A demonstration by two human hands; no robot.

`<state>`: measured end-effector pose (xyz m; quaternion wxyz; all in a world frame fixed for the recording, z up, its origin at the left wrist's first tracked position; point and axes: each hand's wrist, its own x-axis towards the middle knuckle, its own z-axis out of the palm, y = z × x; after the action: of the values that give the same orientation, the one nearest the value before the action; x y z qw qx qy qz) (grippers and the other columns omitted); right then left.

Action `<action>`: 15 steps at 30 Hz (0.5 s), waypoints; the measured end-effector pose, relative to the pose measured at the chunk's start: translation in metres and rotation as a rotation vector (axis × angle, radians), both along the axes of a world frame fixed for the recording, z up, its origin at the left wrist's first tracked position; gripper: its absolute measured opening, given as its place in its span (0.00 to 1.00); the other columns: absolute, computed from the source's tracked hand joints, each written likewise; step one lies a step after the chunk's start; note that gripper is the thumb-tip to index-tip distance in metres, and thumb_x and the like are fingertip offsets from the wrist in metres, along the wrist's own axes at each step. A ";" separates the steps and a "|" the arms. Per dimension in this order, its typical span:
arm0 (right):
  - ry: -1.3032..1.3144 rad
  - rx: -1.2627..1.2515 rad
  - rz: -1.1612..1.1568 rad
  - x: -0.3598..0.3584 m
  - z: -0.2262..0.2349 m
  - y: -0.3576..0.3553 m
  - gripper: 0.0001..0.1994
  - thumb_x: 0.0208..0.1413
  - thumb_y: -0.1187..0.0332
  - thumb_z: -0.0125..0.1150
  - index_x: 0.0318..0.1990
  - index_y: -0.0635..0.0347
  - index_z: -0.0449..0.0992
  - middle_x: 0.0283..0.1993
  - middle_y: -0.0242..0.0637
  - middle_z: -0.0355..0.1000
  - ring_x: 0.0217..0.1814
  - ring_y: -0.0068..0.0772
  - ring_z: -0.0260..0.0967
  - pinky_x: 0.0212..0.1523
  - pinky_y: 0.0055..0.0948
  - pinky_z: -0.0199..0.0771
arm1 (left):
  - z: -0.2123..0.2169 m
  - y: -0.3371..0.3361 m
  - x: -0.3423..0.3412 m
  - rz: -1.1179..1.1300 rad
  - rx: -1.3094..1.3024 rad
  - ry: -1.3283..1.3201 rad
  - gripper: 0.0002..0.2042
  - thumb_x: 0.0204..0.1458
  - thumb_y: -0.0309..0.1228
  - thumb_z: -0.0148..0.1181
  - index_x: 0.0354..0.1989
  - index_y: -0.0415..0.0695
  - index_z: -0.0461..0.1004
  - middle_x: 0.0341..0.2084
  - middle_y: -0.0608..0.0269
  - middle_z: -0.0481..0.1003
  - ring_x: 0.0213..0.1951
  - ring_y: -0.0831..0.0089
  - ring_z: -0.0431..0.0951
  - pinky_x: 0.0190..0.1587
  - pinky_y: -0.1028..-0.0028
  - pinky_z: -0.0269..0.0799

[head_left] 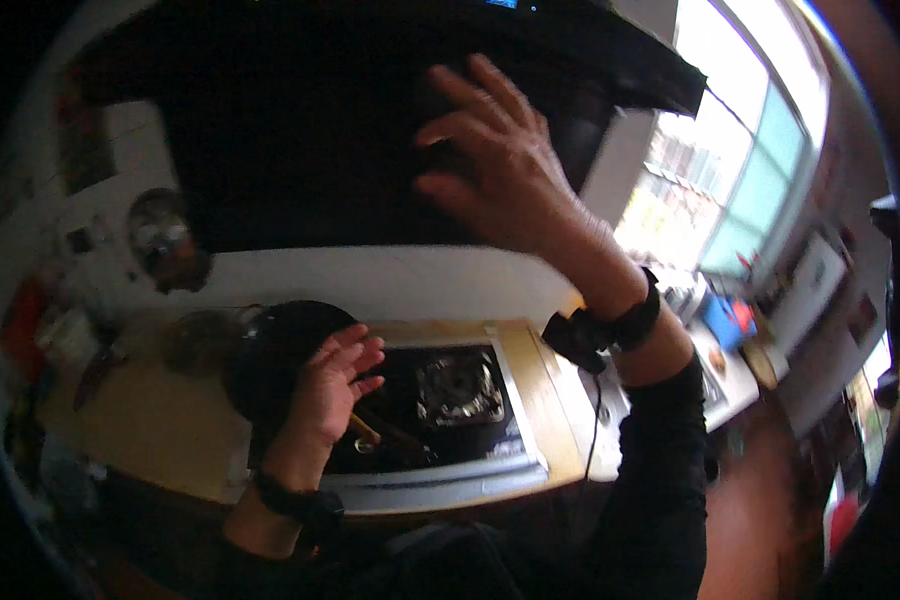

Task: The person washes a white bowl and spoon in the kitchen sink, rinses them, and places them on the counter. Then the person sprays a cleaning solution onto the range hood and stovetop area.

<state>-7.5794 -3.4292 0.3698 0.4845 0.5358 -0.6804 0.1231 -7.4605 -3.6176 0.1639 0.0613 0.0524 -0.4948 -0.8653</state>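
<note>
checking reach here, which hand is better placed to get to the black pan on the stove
Left, probably. The left hand hovers open right over the black pan at the stove. The right hand is raised high against the dark hood, well away from the pan.

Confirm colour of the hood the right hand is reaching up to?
Black. The range hood is dark all over, with the right hand spread against it; head view.

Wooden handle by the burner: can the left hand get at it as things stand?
Probably yes. The left hand hovers open right above the wooden handle, beside the black pan, with nothing visible between them. The right hand is up on the range hood, out of the way.
</note>
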 end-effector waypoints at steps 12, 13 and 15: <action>-0.719 -0.324 -0.246 0.141 -0.252 0.192 0.11 0.46 0.72 0.63 0.40 0.55 0.73 0.35 0.38 0.72 0.37 0.40 0.71 0.39 0.34 0.69 | -0.089 0.183 -0.009 -0.519 -0.028 0.013 0.19 0.51 0.23 0.56 0.53 0.40 0.64 0.27 0.64 0.69 0.31 0.75 0.71 0.39 0.75 0.69; -0.897 -0.390 -0.290 0.158 -0.267 0.218 0.12 0.47 0.72 0.63 0.41 0.54 0.74 0.33 0.37 0.72 0.36 0.39 0.71 0.39 0.33 0.69 | -0.099 0.202 -0.004 -0.532 -0.126 -0.047 0.20 0.50 0.21 0.55 0.53 0.40 0.64 0.26 0.65 0.68 0.30 0.75 0.70 0.39 0.75 0.69; -1.041 -0.538 -0.364 0.194 -0.294 0.272 0.12 0.48 0.73 0.63 0.42 0.54 0.75 0.30 0.37 0.72 0.34 0.37 0.71 0.37 0.32 0.70 | -0.121 0.242 0.007 -0.603 -0.205 -0.073 0.20 0.48 0.19 0.55 0.52 0.39 0.65 0.24 0.66 0.67 0.28 0.76 0.69 0.37 0.76 0.70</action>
<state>-7.3857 -3.1571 0.0759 0.2198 0.1395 -0.8534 0.4515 -7.4538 -3.3758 0.0427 -0.2104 -0.0722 -0.5746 -0.7876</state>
